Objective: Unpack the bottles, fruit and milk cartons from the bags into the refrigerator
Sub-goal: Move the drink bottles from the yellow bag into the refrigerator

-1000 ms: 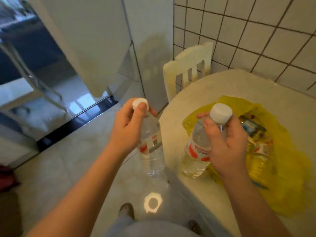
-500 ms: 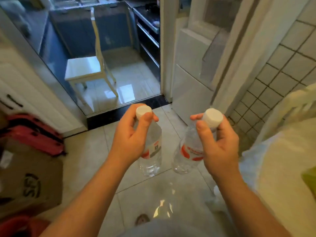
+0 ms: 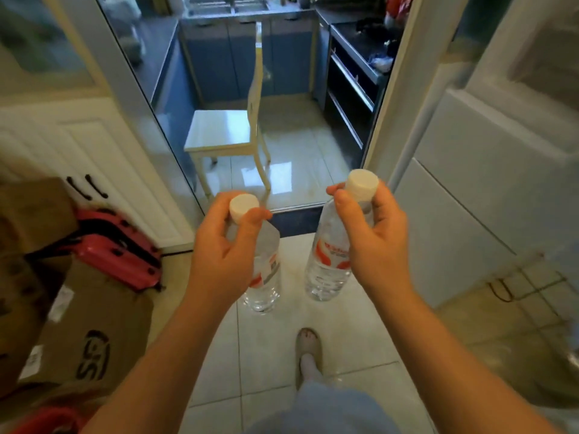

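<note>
I carry two clear plastic water bottles with white caps and red labels, both hanging upright over the tiled floor. My left hand (image 3: 222,255) grips the neck of the left bottle (image 3: 264,277) just under its cap. My right hand (image 3: 376,242) grips the neck of the right bottle (image 3: 329,264) the same way. The white refrigerator (image 3: 488,170) stands at the right with its doors closed, about an arm's length from my right hand. The bags and the table are out of view.
A white chair (image 3: 228,133) stands in the kitchen doorway ahead, past a dark threshold (image 3: 294,219). A red suitcase (image 3: 122,249) and cardboard boxes (image 3: 94,333) crowd the left. White cabinet doors (image 3: 103,158) lie behind them. My foot (image 3: 308,346) is on the tiles.
The view has swung left from the table with the yellow bag to the kitchen doorway and refrigerator. Both hands keep their hold on the bottles, now carried over the floor.
</note>
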The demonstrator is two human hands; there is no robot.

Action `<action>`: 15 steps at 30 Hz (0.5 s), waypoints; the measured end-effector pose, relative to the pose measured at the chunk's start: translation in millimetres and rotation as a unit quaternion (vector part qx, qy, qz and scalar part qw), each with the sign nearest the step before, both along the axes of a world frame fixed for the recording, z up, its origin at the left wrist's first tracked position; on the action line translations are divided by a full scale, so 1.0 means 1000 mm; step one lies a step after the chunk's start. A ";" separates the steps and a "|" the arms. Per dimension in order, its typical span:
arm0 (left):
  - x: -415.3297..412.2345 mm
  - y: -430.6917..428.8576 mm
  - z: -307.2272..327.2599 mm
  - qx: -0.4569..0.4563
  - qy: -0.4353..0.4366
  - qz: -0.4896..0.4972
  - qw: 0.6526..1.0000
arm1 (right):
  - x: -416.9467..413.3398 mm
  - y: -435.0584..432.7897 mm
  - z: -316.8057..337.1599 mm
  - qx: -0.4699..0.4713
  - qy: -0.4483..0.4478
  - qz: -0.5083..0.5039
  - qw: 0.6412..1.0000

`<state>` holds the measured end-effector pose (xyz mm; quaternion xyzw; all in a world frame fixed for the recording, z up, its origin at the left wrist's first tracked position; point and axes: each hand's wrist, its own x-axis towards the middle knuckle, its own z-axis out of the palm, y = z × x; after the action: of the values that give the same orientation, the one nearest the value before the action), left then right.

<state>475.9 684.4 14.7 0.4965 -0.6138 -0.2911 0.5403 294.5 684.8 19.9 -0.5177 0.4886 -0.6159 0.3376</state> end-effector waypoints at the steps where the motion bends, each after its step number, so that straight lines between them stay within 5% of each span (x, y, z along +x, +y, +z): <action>1: -0.002 -0.020 0.002 -0.008 -0.001 0.007 1.000 | 0.001 -0.025 0.001 -0.003 -0.002 0.002 1.000; 15: -0.105 -0.311 0.049 -0.095 -0.019 0.023 0.995 | -0.084 -0.327 0.053 -0.066 0.015 -0.033 0.997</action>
<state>371.2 373.6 63.4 0.4622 -0.6372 -0.2098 0.5800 210.3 358.0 73.1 -0.5317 0.4686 -0.6496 0.2751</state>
